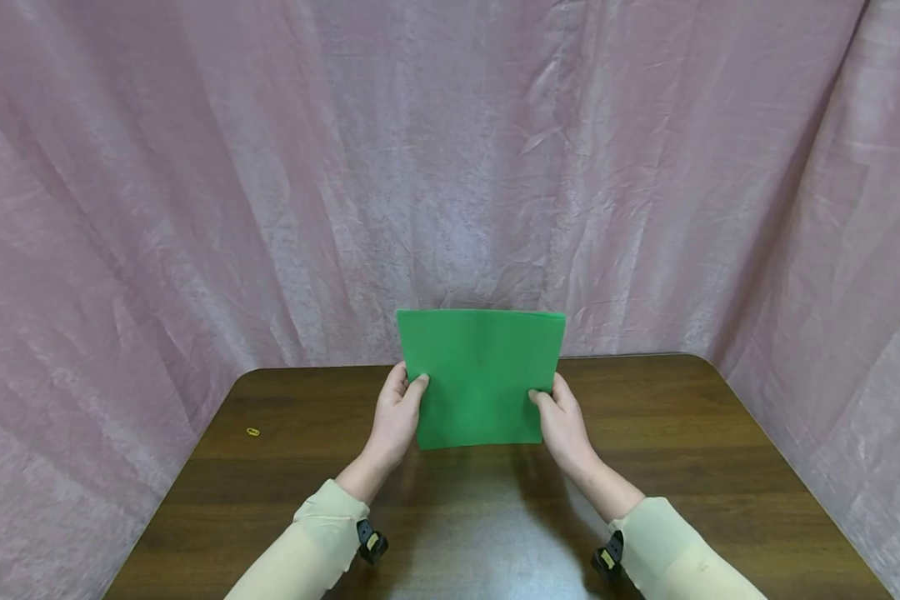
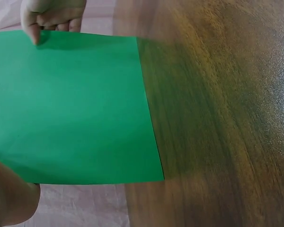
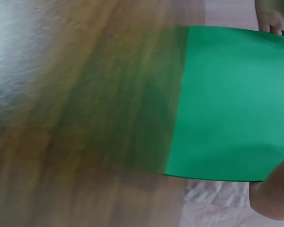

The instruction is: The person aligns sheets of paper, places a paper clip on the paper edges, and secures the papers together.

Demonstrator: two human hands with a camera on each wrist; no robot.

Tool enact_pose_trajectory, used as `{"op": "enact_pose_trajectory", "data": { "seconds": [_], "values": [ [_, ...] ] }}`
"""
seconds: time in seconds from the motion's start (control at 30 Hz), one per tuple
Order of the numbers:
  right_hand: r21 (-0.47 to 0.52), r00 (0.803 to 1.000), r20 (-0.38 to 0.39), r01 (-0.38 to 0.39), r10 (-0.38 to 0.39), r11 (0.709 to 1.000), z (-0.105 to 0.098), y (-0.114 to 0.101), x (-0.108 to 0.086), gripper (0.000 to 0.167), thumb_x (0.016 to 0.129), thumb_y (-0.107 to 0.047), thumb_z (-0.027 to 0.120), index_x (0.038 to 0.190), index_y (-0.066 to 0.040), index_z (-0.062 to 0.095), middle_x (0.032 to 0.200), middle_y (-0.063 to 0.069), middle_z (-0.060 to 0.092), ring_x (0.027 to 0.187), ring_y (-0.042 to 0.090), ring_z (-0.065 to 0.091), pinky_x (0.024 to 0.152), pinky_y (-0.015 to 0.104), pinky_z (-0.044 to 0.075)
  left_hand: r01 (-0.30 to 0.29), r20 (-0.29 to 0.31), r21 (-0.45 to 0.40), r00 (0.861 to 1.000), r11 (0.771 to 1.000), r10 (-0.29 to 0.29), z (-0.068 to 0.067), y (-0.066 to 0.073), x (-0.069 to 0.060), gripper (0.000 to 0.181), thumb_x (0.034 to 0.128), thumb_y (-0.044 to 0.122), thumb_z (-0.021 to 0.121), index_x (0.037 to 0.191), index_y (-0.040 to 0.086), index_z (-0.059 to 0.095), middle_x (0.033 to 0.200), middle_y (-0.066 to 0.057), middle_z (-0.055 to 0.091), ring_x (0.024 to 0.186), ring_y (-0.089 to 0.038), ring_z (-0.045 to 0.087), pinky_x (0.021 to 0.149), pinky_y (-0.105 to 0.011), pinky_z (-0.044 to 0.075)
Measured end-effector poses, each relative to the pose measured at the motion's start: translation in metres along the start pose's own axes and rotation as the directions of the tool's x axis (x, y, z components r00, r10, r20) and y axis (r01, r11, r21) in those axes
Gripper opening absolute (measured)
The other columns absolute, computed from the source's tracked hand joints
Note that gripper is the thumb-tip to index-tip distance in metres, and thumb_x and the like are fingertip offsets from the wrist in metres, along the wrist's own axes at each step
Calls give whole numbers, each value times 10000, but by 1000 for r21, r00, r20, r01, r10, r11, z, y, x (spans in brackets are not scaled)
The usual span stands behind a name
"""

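Green sheet [image 1: 483, 375] held clear of wooden table [image 1: 720, 467]

A person's left hand [image 1: 399, 411] and right hand [image 1: 561, 417] grip opposite side edges of the sheet, thumbs on its near face, holding it upright or nearly so above the middle of the table. The lift looks complete, both edges secured; the sheet is not laid down on the table, and how much handling is left the views do not show. Plain green and smooth, its visible face looks nearly flat; the top edge bows slightly, its doubled line hinting at a fold or layers. A yellow paper clip [image 1: 252, 432] lies on the table's left side.
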State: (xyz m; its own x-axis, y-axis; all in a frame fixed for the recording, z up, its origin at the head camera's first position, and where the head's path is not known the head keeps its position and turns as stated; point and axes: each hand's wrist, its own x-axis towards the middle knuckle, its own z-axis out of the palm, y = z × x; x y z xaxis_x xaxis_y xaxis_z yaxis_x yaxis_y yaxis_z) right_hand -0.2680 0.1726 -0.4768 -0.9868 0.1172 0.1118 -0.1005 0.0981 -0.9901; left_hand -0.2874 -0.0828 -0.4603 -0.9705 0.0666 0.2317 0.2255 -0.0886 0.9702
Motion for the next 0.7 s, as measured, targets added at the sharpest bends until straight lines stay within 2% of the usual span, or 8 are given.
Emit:
{"op": "enact_pose_trajectory", "data": {
  "seconds": [0.13, 0.3, 0.5, 0.63, 0.7],
  "values": [
    [69, 1000, 6, 11, -12, 998, 1, -12, 0, 299, 1064, -156, 444, 1340, -64, 509, 1242, 158, 570, 1081, 323, 607, 927, 544, 521, 10, 4, -9, 1000, 1000, -10, 0, 1, -1, 305, 1108, 191, 465, 1376, 59, 522, 1192, -192, 635, 1053, -417, 650, 892, -629, 531],
    [135, 997, 20, 74, -78, 988, 0, -28, 2, 310, 1075, -138, 396, 1361, -45, 472, 1243, 169, 530, 1049, 358, 600, 888, 612, 521, 13, -4, -32, 1000, 999, -13, 1, -1, -1, 301, 1104, 158, 464, 1374, 34, 512, 1198, -205, 638, 1079, -457, 630, 915, -656, 504],
    [153, 989, 39, 138, -146, 979, -1, -52, 7, 307, 1063, -113, 378, 1356, -41, 438, 1211, 179, 533, 998, 371, 603, 835, 597, 536, 10, 6, -20, 1000, 1000, -10, 1, -1, -1, 286, 1104, 167, 465, 1350, 32, 523, 1188, -198, 642, 1056, -426, 644, 899, -629, 524],
    [160, 984, 34, 166, -174, 973, -2, -67, 11, 311, 1047, -90, 381, 1351, -40, 418, 1196, 165, 527, 981, 334, 582, 821, 553, 533, 10, 13, -11, 1000, 1000, -10, 1, -1, -2, 278, 1100, 163, 462, 1343, 47, 531, 1181, -186, 644, 1029, -386, 659, 879, -599, 545],
    [149, 982, 25, 183, -188, 972, -3, -74, 13, 366, 1040, -81, 386, 1404, -56, 411, 1258, 127, 518, 1008, 300, 565, 840, 507, 525, 12, 16, -8, 1000, 1000, -12, 1, -1, -2, 280, 1098, 156, 458, 1348, 52, 528, 1184, -182, 645, 1023, -374, 663, 876, -596, 549]
  ]
}}
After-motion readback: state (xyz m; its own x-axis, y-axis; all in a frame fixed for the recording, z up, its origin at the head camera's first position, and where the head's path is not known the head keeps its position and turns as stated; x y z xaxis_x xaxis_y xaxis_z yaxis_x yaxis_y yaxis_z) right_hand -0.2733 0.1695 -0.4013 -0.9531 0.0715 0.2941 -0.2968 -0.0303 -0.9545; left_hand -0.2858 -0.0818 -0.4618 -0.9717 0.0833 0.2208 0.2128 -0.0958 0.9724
